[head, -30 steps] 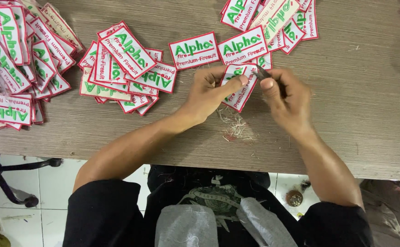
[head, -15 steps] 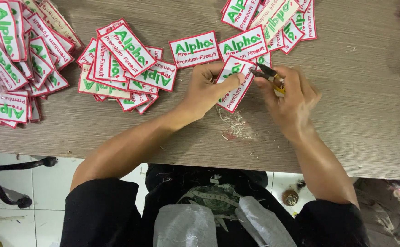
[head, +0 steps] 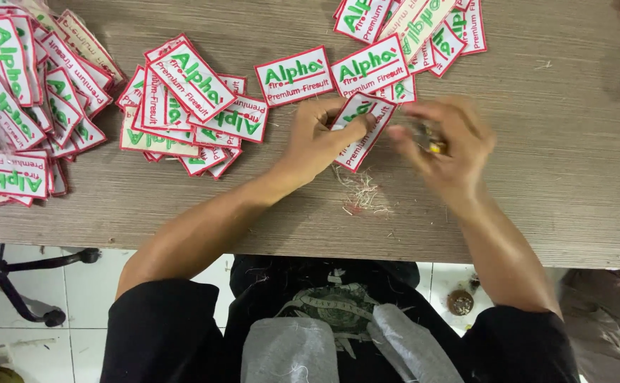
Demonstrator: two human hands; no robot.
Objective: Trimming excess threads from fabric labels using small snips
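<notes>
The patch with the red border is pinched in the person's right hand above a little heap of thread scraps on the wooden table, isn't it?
Not quite: the head view shows the left hand pinching the patch. The right hand is beside it, blurred. The thread scraps do lie on the wooden table just below.

Soft, even daylight falls across the wooden table, bright without glare. The right hand smears with motion blur; the left hand beside it stays sharp. A dim shadow sits far right of the blurred hand.

Thread scraps below held patch
</notes>
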